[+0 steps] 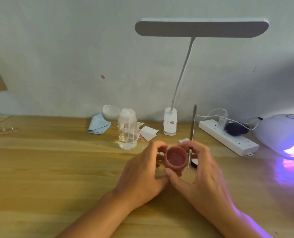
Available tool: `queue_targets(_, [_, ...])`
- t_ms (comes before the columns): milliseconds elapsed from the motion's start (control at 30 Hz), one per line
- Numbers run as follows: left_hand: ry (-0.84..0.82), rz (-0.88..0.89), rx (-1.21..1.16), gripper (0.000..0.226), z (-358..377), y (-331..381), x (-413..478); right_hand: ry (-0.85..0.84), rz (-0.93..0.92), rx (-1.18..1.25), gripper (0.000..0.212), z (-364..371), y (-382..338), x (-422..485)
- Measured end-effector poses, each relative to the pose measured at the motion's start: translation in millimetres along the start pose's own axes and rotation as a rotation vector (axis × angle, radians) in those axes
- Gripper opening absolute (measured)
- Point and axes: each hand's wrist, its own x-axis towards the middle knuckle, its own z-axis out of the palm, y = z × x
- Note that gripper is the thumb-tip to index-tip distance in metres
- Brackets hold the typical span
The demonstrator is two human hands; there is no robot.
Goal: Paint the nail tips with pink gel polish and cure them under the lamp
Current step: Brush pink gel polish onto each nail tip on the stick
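A small open pot of pink gel [175, 158] is held just above the wooden table [57, 169] in the middle of the view. My left hand [142, 170] grips its left side with curled fingers. My right hand [201, 174] curls round its right side, thumb at the pot's front. That hand also holds a thin metal-handled brush [192, 127] upright between its fingers, tip pointing up. A black lid [194, 163] shows partly behind the right fingers. The curing lamp [280, 133] stands at the far right, glowing purple from its opening.
A clear pump bottle [127, 129] stands behind the hands, with paper squares [148, 133] and a blue cloth [99, 125]. A white clip desk lamp [170, 124] and power strip [228, 138] sit by the wall. A strip with small studs [3, 130] lies far left.
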Motion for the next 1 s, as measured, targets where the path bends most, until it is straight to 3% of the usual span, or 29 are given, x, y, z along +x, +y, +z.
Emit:
queue_targets(200, [-0.061,0.099,0.255,0.065,-2.8,4.6,-0.5,0.005,0.147,-0.024,0.063,-9.6,4.2,-1.1])
queue_targets(300, [0.044,0.125,0.398,0.061,-9.2,-6.9,2.6,-0.023,0.174,-0.185,0.063,-12.4,11.2,-0.8])
queue_targets(400, [0.204,-0.111,0.346,0.037,-17.7,-26.6,6.6,-0.028,0.208,-0.258,0.058,-11.6,15.6,-0.2])
queue_targets(533, [0.09,-0.515,0.149,0.032,-22.1,-48.9,9.9,-0.044,0.207,-0.27,0.051,-9.6,17.8,5.6])
queue_targets(700, [0.009,-0.5,0.117,0.018,-16.4,-50.9,16.2,-0.084,0.183,-0.257,0.05,-4.8,20.2,12.3])
queue_targets(833, [0.017,-0.483,0.1,0.012,-17.1,-49.1,18.4,-0.008,0.093,-0.182,0.056,-4.7,24.4,12.9])
queue_targets(1000, [0.018,-0.489,0.075,0.017,-18.4,-47.3,18.8,0.19,0.037,-0.086,0.026,-5.7,25.9,13.2])
